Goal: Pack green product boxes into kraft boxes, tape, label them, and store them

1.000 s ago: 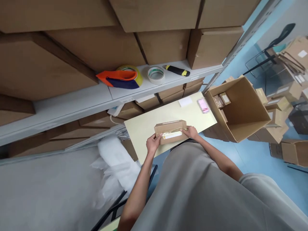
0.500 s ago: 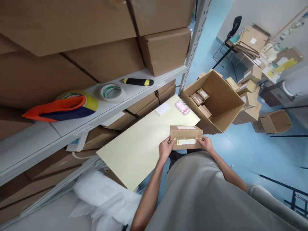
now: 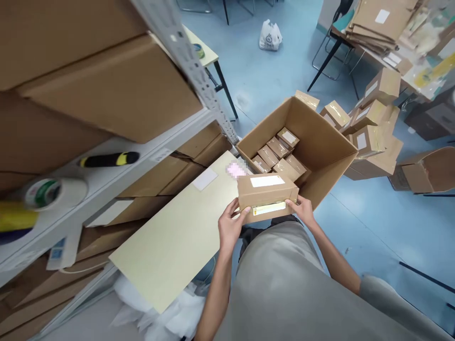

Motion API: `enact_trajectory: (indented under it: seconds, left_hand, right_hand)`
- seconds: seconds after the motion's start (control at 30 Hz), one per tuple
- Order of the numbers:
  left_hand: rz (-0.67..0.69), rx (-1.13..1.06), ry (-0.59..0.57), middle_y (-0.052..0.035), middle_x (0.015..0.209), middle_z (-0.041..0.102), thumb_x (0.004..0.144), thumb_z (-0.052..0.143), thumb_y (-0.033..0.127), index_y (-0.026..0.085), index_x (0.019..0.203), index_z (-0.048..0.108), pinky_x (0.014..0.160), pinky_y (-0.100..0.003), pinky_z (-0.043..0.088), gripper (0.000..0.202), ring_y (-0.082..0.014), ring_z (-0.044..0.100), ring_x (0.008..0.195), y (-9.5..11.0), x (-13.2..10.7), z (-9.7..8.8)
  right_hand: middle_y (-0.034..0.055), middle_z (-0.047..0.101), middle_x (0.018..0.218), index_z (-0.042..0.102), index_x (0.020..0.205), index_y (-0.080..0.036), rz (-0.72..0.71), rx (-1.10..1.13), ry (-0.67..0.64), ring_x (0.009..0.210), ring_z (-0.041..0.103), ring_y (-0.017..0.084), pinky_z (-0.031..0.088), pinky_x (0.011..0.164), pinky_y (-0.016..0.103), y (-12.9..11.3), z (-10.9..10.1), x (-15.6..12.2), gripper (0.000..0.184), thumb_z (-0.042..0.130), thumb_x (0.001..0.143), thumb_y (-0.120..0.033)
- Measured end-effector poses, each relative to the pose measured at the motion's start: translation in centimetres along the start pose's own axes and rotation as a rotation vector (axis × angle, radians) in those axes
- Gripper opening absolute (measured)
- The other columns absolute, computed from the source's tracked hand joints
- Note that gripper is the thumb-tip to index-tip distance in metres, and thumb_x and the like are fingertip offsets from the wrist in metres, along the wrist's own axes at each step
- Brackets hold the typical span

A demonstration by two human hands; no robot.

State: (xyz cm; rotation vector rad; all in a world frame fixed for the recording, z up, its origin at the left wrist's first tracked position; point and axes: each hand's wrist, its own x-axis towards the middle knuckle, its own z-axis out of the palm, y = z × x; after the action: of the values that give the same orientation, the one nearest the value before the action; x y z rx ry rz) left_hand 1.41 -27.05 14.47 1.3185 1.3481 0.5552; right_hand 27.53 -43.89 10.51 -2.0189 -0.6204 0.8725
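Most of the fingers of the right hand are hidden behind the brown carton, as is its underside, so only the thumb's hold reads clearly there. The carton also covers a near part of the large open box and perhaps some of the small boxes inside it. On the tabletop, a pink item is blurred beyond naming; at the left edge, a yellow tape roll is cut off, and the label print is too small to read. Compared with half a second ago, the view has swung right: a white plastic bag on the floor has come in, the orange part of the tape dispenser has gone out, and the carton now overlaps the large box in view instead of sitting clear of it. The left hand pinches the carton's left end, thumb on the near face; the right pinches the opposite end likewise. The carton lies between them, in front of the person's waist, a white label on its upper face.
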Motion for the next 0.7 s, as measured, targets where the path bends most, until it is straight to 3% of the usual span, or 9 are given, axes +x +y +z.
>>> enact_trajectory:
  seconds: [0.13, 0.23, 0.33, 0.47, 0.57, 0.7]
  left_hand:
    - [0.052, 0.082, -0.132, -0.0148, 0.148, 0.080, 0.093, 0.090, 0.042, 0.023, 0.138, 0.070, 0.112, -0.046, 0.067, 0.052, -0.0317, 0.078, 0.137, 4.4, 3.8, 10.6]
    - [0.045, 0.263, -0.290, -0.0143, 0.147, 0.079, 0.102, 0.079, 0.036, 0.022, 0.139, 0.069, 0.115, -0.044, 0.064, 0.040, -0.0306, 0.077, 0.137, 5.8, 7.8, 17.7]
    - [0.110, 0.384, -0.441, -0.0156, 0.154, 0.073, 0.106, 0.069, 0.028, 0.019, 0.150, 0.066, 0.123, -0.044, 0.058, 0.045, -0.0298, 0.073, 0.141, 5.9, 12.5, 23.9]
    - [0.121, 0.626, -0.502, -0.0178, 0.140, 0.071, 0.094, 0.077, 0.023, 0.016, 0.147, 0.072, 0.127, -0.048, 0.052, 0.053, -0.0362, 0.068, 0.140, 5.6, 18.8, 31.2]
    - [0.103, 0.670, -0.559, -0.0206, 0.145, 0.070, 0.094, 0.077, 0.021, 0.011, 0.148, 0.070, 0.125, -0.045, 0.050, 0.056, -0.0363, 0.067, 0.139, 5.5, 22.6, 35.8]
    - [0.079, 0.620, -0.656, -0.0256, 0.165, 0.061, 0.097, 0.073, 0.017, 0.004, 0.159, 0.060, 0.127, -0.042, 0.047, 0.065, -0.0342, 0.065, 0.145, 5.4, 26.3, 40.5]
  right_hand:
    - [0.0127, 0.088, 0.124, 0.085, 0.122, -0.017, 0.112, 0.148, 0.149, 0.117, 0.080, 0.039, 0.064, 0.104, 0.046, 3.3, -6.3, 5.3, 0.075, 0.073, 0.088, -0.083]
    - [0.0157, 0.084, 0.134, 0.079, 0.129, -0.018, 0.186, 0.116, 0.230, 0.127, 0.076, 0.036, 0.062, 0.111, 0.045, 6.1, -9.1, 7.9, 0.077, 0.059, 0.096, -0.085]
    - [0.0199, 0.078, 0.143, 0.072, 0.137, -0.018, 0.265, 0.015, 0.282, 0.135, 0.071, 0.035, 0.059, 0.116, 0.046, 8.6, -10.2, 10.1, 0.080, 0.047, 0.101, -0.085]
    - [0.0234, 0.071, 0.151, 0.062, 0.151, -0.016, 0.359, -0.025, 0.335, 0.144, 0.066, 0.036, 0.054, 0.122, 0.049, 11.3, -10.3, 14.2, 0.083, 0.044, 0.104, -0.083]
    - [0.0229, 0.066, 0.161, 0.046, 0.166, -0.016, 0.408, 0.072, 0.341, 0.147, 0.065, 0.033, 0.055, 0.121, 0.045, 12.5, -10.6, 18.1, 0.083, 0.048, 0.106, -0.073]
    - [0.0225, 0.064, 0.165, 0.041, 0.170, -0.017, 0.461, 0.161, 0.355, 0.151, 0.064, 0.032, 0.055, 0.121, 0.044, 13.7, -11.4, 22.1, 0.078, 0.051, 0.109, -0.065]
